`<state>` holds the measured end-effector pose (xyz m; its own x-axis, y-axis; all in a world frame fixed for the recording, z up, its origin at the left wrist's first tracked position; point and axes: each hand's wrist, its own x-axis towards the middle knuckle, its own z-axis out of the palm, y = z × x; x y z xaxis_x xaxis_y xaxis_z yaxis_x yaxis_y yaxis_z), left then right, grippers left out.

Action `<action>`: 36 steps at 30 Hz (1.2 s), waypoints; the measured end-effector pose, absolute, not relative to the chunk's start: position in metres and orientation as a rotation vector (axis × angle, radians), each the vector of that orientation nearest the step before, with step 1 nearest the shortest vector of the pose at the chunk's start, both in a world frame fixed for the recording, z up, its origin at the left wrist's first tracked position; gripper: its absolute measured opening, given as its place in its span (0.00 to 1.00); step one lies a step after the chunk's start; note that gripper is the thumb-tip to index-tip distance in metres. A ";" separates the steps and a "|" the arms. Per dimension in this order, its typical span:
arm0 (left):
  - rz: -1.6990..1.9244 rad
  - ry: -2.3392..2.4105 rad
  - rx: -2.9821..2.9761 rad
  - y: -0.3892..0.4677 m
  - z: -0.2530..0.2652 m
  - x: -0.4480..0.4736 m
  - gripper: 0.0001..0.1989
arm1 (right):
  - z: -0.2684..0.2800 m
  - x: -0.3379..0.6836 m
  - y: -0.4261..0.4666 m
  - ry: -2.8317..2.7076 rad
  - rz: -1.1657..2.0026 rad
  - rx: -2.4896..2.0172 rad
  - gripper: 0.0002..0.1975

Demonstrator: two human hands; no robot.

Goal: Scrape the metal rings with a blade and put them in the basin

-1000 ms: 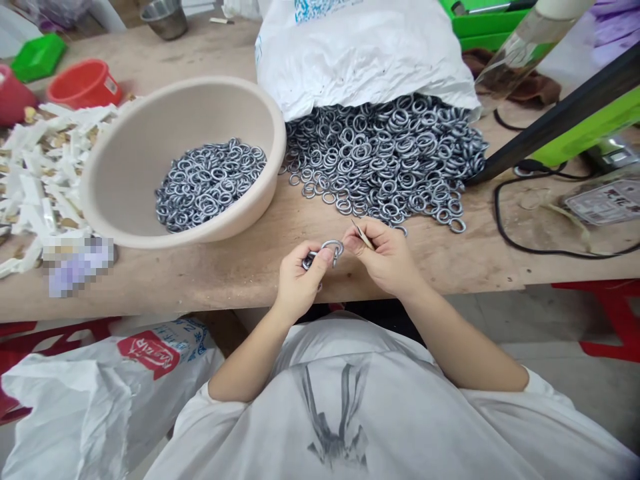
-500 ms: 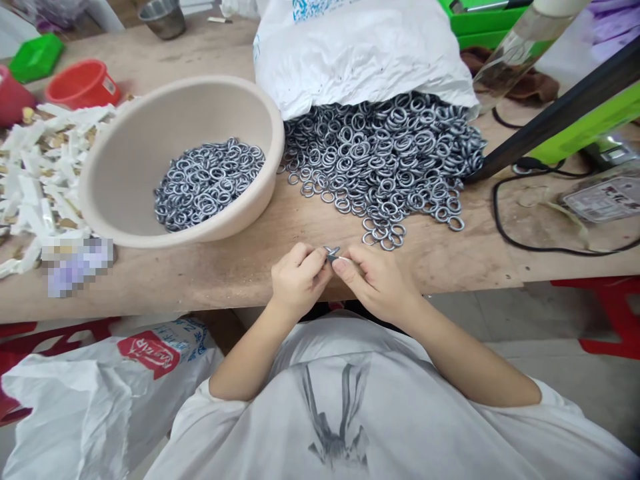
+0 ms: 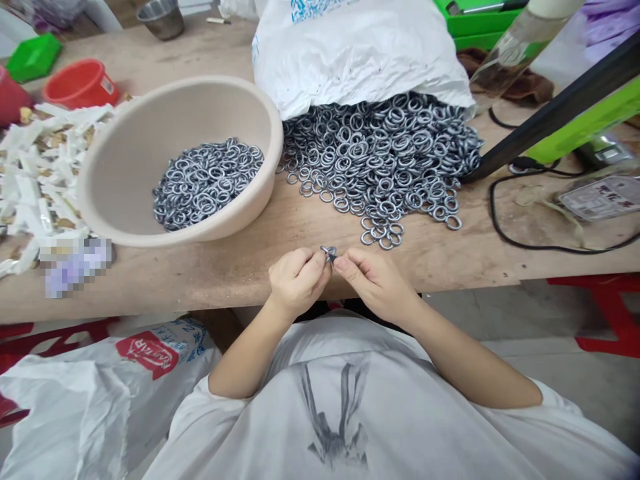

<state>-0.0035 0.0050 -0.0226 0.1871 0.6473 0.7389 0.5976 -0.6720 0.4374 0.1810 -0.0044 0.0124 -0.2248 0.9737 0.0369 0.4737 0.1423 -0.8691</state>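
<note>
My left hand (image 3: 299,280) is closed in a pinch on a grey ring (image 3: 327,251), whose loop pokes up past the fingertips. My right hand (image 3: 379,280) is closed too, its thumb and forefinger meeting the left fingers. At those fingertips a small dark, pointed piece touches the ring; what it is, I cannot make out. Beyond my hands lies a heap of grey rings (image 3: 380,157), spilling from a white sack (image 3: 350,63). To the left stands a beige basin (image 3: 120,230) with a pile of similar rings (image 3: 207,183) inside.
White strips and scraps (image 3: 45,173) cover the table's left side, near a red bowl (image 3: 80,83). A metal cup (image 3: 160,19) sits at the back. On the right are a black-and-green bar (image 3: 555,110), a cable (image 3: 493,207) and a clear bottle (image 3: 523,53). Another sack (image 3: 105,393) is below the table edge.
The ring has turned slightly at my fingertips, and its loop shows more openly. Both hands stay in nearly the same place.
</note>
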 end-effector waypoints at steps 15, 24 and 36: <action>1.570 1.231 2.017 0.003 -0.001 0.004 0.04 | 0.012 0.169 0.016 -1.274 1.321 -1.177 0.25; 1.395 1.174 1.136 0.001 -0.007 0.019 0.16 | 0.012 0.158 0.008 -1.114 1.586 -1.050 0.20; 1.143 1.072 0.834 0.007 0.003 0.019 0.24 | 0.015 0.165 0.011 -1.235 1.455 -1.197 0.27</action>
<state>0.0189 0.0068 0.0034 0.0627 0.9718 -0.2273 -0.2891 0.2357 0.9278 0.1652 0.0110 0.0153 -0.1696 0.9764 -0.1339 -0.0263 -0.1403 -0.9898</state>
